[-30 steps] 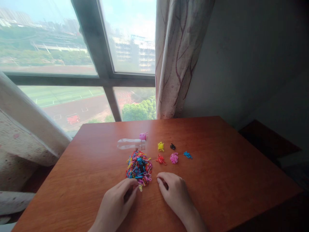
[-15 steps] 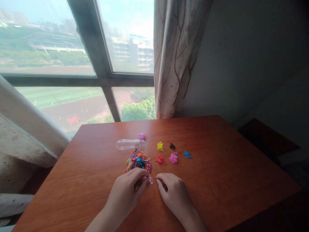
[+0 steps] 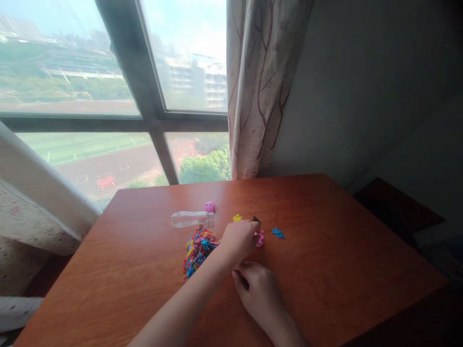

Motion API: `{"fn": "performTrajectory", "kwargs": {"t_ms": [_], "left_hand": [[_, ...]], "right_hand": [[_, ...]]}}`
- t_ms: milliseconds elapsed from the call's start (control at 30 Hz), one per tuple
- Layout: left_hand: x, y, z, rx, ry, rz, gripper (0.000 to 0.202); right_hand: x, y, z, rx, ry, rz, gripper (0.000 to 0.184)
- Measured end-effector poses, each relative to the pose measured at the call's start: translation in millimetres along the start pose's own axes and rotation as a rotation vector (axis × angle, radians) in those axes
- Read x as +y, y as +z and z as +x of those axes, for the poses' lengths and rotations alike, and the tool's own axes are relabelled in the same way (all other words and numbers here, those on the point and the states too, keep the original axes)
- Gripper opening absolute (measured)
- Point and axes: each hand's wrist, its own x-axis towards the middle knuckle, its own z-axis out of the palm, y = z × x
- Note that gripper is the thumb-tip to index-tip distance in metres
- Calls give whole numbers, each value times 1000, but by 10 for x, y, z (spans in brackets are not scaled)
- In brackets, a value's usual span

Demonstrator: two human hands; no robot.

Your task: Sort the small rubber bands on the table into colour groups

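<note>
My left hand reaches across to the small pile of pink rubber bands, its fingertips pinched together at the pile's edge. Whatever is between those fingers is hidden. My right hand rests on the table nearer to me, thumb and fingertips curled together; I cannot make out anything in them. Left of both hands lies a large mixed heap of coloured rubber bands, partly covered by my left forearm. Yellow bands and black bands show just beyond my left hand. Blue bands lie to its right.
A clear plastic bottle lies on its side behind the heap, with a pink cap beside it. The brown wooden table reaches back to a window and a patterned curtain.
My left hand has moved from the front of the mixed heap, where it held a pale pink band, right and away to the pink pile. It now hides the red bands.
</note>
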Motion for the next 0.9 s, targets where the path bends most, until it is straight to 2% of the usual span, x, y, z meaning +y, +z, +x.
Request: {"fn": "performTrajectory", "kwargs": {"t_ms": [100, 200, 333, 433, 533, 667, 767, 900], "left_hand": [[-23, -32, -32, 7, 5, 4, 17], [-106, -132, -177, 38, -10, 6, 16], [-329, -294, -532, 99, -61, 14, 18], [-513, -332, -869, 165, -101, 15, 22], [-645, -261, -1198, 226, -109, -7, 20], [-718, -70, -1529, 294, -69, -80, 17], [-710, 78, -1681, 299, -34, -122, 16], [-656, 200, -1765, 302, -13, -122, 17]], "right_hand": [[0, -5, -3, 2, -1, 31, 20], [-14, -23, -9, -2, 2, 51, 20], [-48, -48, -7, -1, -3, 58, 20], [-72, -57, -1, -16, -14, 43, 19], [-94, -60, 5, -20, -14, -4, 16], [-132, -49, 4, -34, 0, -46, 15], [-168, -23, 6, -38, 8, -48, 16], [-204, 9, 12, -39, -8, -41, 17]]}}
